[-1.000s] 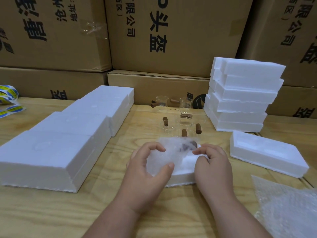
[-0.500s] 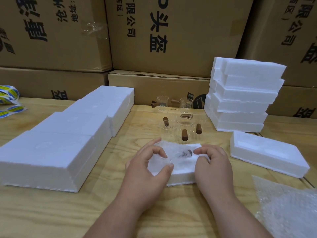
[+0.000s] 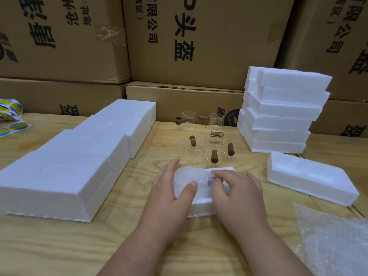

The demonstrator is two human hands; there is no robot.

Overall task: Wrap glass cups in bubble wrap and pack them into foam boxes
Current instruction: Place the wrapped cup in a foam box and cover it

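A glass cup wrapped in bubble wrap lies in an open white foam box at the table's middle. My left hand rests on the wrapped cup's left side, fingers straight and thumb laid across the top. My right hand presses the right part of the bundle with bent fingers, where the dark wooden handle shows through the wrap. Several bare glass cups with brown wooden handles stand just behind the box.
Closed foam boxes lie in a row on the left. A stack of foam boxes stands at the back right, with an open foam half in front of it. Bubble wrap sheets lie at right. Sticker rolls sit far left. Cardboard cartons wall the back.
The wrapped cup has gone down from above the box into it. My left hand's fingers have straightened along its side, and my right hand has moved left onto the bundle.
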